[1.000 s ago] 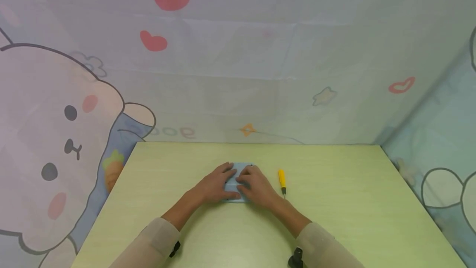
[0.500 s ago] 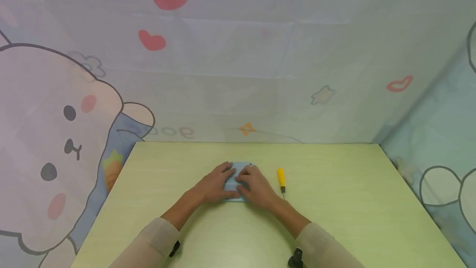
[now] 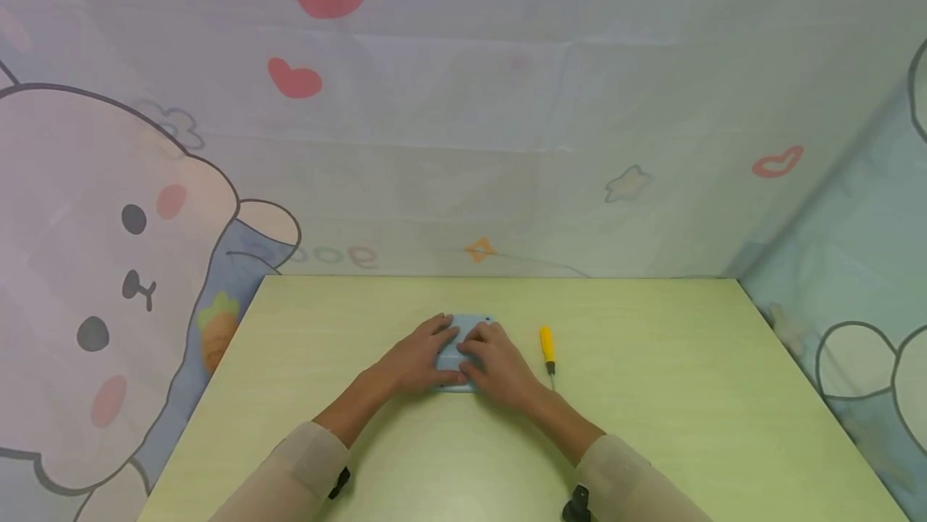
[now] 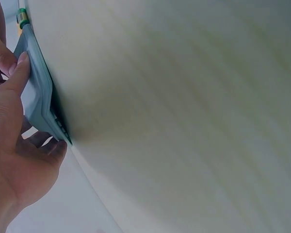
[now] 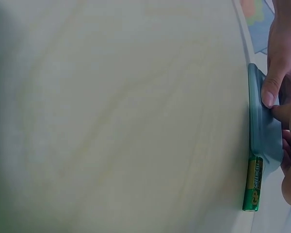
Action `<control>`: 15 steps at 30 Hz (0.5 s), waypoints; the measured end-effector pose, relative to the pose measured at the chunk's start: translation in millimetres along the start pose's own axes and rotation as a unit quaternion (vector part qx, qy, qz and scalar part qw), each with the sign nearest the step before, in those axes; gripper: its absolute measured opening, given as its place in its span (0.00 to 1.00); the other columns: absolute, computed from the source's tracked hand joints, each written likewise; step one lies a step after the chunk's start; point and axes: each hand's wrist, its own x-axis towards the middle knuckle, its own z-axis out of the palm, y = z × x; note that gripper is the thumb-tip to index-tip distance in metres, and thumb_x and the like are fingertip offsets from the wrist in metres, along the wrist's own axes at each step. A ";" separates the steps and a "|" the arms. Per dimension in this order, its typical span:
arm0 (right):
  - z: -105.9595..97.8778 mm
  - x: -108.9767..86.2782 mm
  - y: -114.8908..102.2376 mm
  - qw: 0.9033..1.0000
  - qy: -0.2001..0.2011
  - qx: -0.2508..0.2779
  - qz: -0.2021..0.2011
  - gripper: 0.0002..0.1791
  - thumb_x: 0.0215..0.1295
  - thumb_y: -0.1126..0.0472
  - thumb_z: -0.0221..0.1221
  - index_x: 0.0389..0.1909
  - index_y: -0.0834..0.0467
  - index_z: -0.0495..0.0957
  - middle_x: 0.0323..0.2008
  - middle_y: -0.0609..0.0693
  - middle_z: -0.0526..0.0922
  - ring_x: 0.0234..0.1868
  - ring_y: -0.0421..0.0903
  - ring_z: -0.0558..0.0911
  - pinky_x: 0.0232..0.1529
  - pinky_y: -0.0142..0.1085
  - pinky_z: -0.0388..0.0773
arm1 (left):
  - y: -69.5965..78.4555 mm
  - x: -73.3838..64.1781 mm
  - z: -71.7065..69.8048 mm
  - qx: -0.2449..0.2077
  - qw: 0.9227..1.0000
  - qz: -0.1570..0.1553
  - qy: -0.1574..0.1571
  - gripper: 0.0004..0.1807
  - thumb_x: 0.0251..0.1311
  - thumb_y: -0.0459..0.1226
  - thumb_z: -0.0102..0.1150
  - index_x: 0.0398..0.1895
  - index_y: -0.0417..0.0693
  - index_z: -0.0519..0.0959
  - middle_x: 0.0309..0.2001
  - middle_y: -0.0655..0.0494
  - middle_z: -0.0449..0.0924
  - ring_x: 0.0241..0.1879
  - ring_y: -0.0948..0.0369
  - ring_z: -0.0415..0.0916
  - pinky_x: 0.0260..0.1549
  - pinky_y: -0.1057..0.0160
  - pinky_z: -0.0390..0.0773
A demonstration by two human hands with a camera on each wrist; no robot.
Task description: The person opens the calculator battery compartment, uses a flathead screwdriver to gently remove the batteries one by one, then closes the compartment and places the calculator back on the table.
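Observation:
A flat light-blue plastic case with rounded edges lies on the table between both hands. Its left side is gripped by my left hand, the thumb across the near part and the other fingers at the far left edge. My right hand bends over the right side, fingertips on the upper face close to the left thumb. What those fingertips hold or press is partly hidden. Beside the case, in the right wrist view, lies a green and gold GP battery; the head view has it covered by the right hand.
To the right of the hands lies a screwdriver with a yellow handle, its tip toward the right forearm. The pale wooden table ends at a printed cloth backdrop behind and at the sides.

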 end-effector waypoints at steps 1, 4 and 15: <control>0.4 -0.3 -0.2 1.000 0.003 -0.004 -0.003 0.14 0.66 0.63 0.73 0.50 0.63 0.89 0.49 0.51 0.80 0.51 0.51 0.74 0.55 0.44 0.79 | -0.2 0.2 0.2 0.002 1.000 0.001 0.001 0.49 0.66 0.60 0.69 0.80 0.39 0.66 0.82 0.41 0.56 0.81 0.42 0.53 0.69 0.44 0.70; 1.7 -1.1 -0.4 1.000 0.010 -0.016 -0.014 0.14 0.66 0.63 0.73 0.50 0.63 0.88 0.49 0.52 0.80 0.50 0.52 0.74 0.53 0.44 0.79 | -0.5 0.2 0.5 0.001 1.000 0.001 0.001 0.49 0.66 0.60 0.69 0.80 0.39 0.66 0.82 0.41 0.57 0.81 0.42 0.53 0.69 0.43 0.71; -3.5 0.5 -1.0 0.999 -0.024 -0.024 -0.008 0.15 0.70 0.64 0.70 0.54 0.64 0.87 0.51 0.53 0.80 0.53 0.53 0.75 0.58 0.45 0.78 | -1.9 0.4 1.2 0.014 1.000 -0.007 -0.003 0.50 0.66 0.61 0.68 0.80 0.41 0.66 0.83 0.43 0.56 0.82 0.44 0.51 0.69 0.44 0.70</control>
